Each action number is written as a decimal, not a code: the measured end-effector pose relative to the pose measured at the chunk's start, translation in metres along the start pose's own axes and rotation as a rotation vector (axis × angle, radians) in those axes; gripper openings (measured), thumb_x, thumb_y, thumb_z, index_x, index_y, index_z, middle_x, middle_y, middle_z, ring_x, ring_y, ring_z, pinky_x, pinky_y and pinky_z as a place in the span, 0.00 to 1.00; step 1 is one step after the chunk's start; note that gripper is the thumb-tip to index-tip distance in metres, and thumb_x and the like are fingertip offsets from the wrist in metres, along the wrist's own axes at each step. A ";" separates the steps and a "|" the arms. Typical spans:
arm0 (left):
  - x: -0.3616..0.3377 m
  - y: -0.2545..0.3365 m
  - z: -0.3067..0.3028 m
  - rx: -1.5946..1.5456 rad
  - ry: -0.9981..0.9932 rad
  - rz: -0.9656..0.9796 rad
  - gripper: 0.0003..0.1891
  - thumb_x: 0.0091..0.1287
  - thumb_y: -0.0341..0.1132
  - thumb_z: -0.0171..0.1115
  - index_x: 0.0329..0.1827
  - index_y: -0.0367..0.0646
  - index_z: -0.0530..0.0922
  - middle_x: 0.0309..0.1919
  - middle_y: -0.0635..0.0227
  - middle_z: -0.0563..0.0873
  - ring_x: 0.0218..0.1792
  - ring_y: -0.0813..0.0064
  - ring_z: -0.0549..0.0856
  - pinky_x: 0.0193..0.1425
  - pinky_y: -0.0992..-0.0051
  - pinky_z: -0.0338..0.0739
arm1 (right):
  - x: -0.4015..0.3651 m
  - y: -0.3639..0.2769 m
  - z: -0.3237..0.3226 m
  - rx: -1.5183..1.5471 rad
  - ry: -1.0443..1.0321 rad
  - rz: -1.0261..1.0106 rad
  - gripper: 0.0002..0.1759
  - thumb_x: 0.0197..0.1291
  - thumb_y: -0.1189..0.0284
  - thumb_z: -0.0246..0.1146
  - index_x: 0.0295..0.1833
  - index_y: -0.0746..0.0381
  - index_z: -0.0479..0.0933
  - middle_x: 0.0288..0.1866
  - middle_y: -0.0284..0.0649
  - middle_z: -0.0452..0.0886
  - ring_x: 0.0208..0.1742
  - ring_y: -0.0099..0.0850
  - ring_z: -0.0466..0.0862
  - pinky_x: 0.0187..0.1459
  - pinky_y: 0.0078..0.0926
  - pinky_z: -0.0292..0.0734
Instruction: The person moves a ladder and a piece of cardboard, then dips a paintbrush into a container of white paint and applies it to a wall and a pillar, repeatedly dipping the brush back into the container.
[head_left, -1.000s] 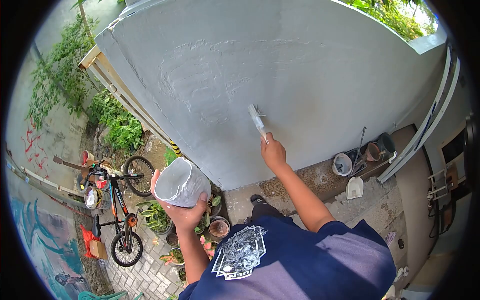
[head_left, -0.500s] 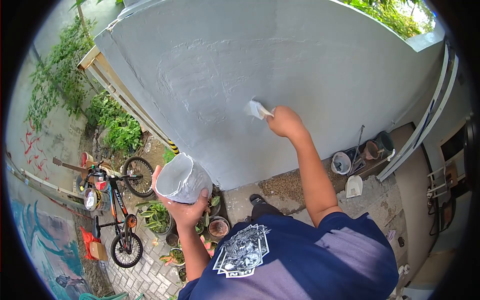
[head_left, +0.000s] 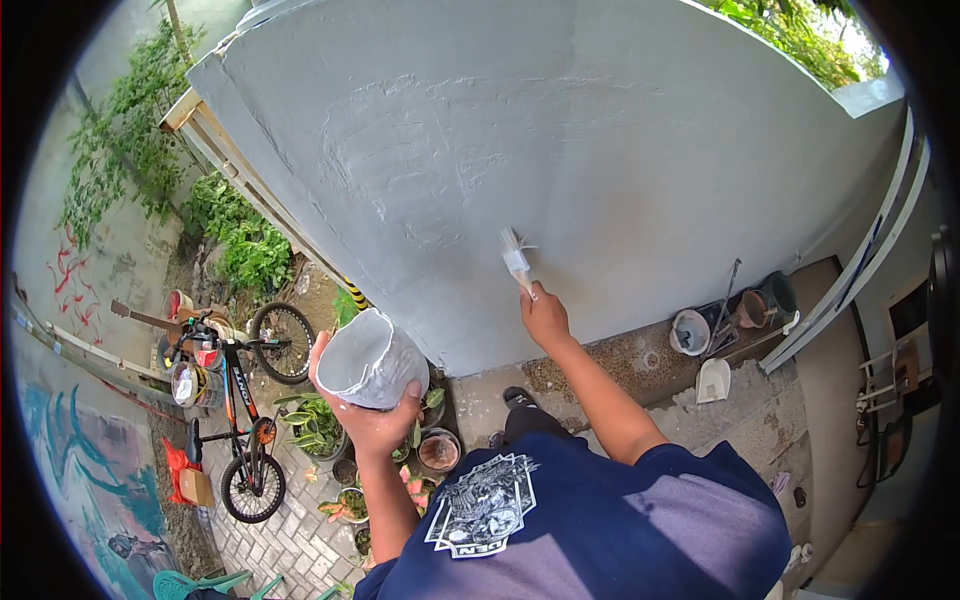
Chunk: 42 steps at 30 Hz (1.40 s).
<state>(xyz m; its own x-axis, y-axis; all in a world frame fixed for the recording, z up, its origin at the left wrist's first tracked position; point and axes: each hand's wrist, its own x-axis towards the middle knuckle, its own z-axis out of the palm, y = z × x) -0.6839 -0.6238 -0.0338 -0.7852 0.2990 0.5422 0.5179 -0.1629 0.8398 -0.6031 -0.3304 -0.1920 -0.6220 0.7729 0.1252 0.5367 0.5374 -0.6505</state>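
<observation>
My right hand (head_left: 545, 315) is closed round the handle of a paintbrush (head_left: 515, 260). Its pale bristles point up and lie against the grey wall (head_left: 650, 180), whose surface has rough raised ridges left of the brush. In my left hand (head_left: 375, 425) is a paint-smeared tub (head_left: 395, 372), tilted so that its light grey inside shows. The thumb presses on its near right side and the fingers go round its left side, partly hidden.
Below on the left stand a bicycle (head_left: 240, 410) and several potted plants (head_left: 315, 430). At the wall's right foot are a paint-stained bucket (head_left: 690, 332), a white dustpan (head_left: 713, 381) and dark pots (head_left: 778, 292). A metal rail (head_left: 850, 270) curves at the right.
My right hand has moved down and slightly left with the paintbrush, which now points more upright. My left hand keeps hold of the tub in nearly the same place.
</observation>
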 end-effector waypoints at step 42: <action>-0.001 0.004 -0.003 -0.010 -0.035 0.059 0.60 0.48 0.41 0.83 0.81 0.39 0.51 0.64 0.55 0.74 0.63 0.62 0.79 0.68 0.61 0.76 | 0.035 -0.097 -0.127 0.142 -0.120 -0.029 0.23 0.71 0.62 0.61 0.50 0.77 0.81 0.32 0.53 0.85 0.34 0.39 0.86 0.40 0.34 0.79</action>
<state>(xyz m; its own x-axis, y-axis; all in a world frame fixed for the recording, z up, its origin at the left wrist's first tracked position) -0.6821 -0.6275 -0.0308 -0.7410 0.3209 0.5899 0.5596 -0.1905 0.8065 -0.6044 -0.3128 -0.0298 -0.7041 0.7075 0.0607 0.4369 0.4990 -0.7485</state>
